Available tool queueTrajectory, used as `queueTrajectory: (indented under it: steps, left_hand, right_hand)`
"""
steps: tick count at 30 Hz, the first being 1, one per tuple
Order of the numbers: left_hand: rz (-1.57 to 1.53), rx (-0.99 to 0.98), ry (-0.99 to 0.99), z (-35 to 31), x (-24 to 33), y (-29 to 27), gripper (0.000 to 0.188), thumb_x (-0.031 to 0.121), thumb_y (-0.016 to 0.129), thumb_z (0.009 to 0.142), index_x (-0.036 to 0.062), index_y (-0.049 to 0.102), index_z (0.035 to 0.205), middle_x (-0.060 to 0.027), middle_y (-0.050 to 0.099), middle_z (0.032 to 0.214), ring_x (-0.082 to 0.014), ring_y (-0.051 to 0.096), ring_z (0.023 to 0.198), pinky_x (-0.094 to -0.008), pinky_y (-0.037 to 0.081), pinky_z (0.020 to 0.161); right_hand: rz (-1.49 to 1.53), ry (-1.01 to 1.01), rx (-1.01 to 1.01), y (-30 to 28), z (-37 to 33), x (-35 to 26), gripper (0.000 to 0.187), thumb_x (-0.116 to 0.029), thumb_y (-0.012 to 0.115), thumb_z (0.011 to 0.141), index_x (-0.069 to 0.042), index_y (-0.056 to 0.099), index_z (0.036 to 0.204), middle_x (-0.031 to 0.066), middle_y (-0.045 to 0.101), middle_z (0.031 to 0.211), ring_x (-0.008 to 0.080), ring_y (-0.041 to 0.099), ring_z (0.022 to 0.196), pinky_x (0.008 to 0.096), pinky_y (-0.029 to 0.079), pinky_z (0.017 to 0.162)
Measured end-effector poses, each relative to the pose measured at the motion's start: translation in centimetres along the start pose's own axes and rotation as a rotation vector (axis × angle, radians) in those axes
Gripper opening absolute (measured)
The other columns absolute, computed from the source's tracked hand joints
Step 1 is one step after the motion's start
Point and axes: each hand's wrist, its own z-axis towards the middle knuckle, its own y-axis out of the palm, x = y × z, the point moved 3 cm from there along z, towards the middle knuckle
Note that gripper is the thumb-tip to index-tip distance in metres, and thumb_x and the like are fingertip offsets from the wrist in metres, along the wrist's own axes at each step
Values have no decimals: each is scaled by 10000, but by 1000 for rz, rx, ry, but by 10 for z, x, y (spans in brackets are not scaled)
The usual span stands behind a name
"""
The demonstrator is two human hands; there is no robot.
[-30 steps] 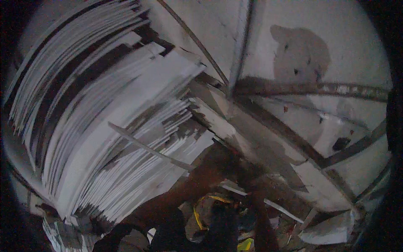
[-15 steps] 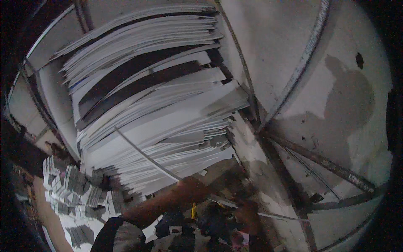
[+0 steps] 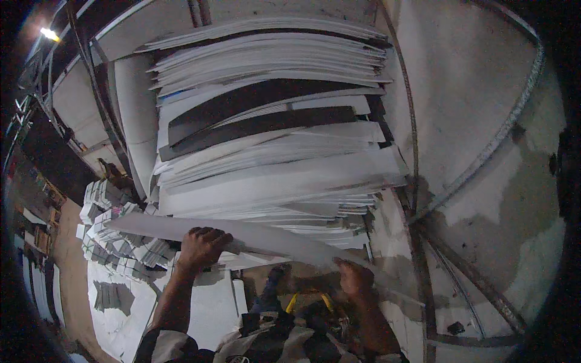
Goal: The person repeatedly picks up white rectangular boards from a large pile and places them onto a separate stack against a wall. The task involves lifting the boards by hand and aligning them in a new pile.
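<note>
A long, narrow white sheet (image 3: 272, 238) stretches across in front of me, slightly bowed. My left hand (image 3: 204, 243) is closed over its near edge, left of the middle. Farther right, my right hand (image 3: 355, 278) is closed on the same sheet close to its right end, where the picture is blurred. Just beyond it rises a tall stack of white sheets (image 3: 272, 163), with a few dark sheets (image 3: 254, 133) among them. The held sheet covers part of the lower stack.
Strapped bundles of cut white strips (image 3: 115, 242) are piled at the left on white boards (image 3: 109, 330). A pale wall (image 3: 466, 78) with metal bars (image 3: 478, 272) stands at the right. A yellow object (image 3: 308, 296) lies low near my legs. A lamp (image 3: 49, 34) shines at the upper left.
The sheet has turned from edge-on to showing its broad face. My hands have come further into view, gripping it apart from each other. The whole view has levelled out.
</note>
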Motion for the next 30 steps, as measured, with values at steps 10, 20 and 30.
queueTrajectory:
  steps: [10, 20, 30]
  left_hand:
    - [135, 325, -303, 13, -108, 31, 431, 78, 666, 822, 302, 762, 1177, -3, 716, 1276, -281, 654, 1237, -528, 467, 1086]
    - [163, 250, -401, 24, -178, 201, 500, 125, 654, 882, 369, 696, 1317, 27, 651, 1426, -293, 565, 1363, -569, 369, 1137]
    - [81, 25, -340, 28, -198, 328, 533, 167, 641, 894, 415, 659, 1365, 38, 571, 1510, -285, 513, 1407, -609, 337, 1149]
  right_hand:
    - [-193, -403, 421, 24, 202, -52, 615, 54, 640, 784, -179, 682, 1352, 159, 706, 1265, 371, 658, 1183, 499, 507, 1048]
    - [-121, -570, 426, 132, 336, -21, 542, 19, 652, 816, -205, 704, 1307, 148, 664, 1325, 376, 629, 1239, 580, 459, 1077]
    - [-248, -441, 180, 255, 341, 62, 557, -82, 682, 861, -256, 633, 1389, 164, 575, 1473, 397, 476, 1419, 601, 348, 1177]
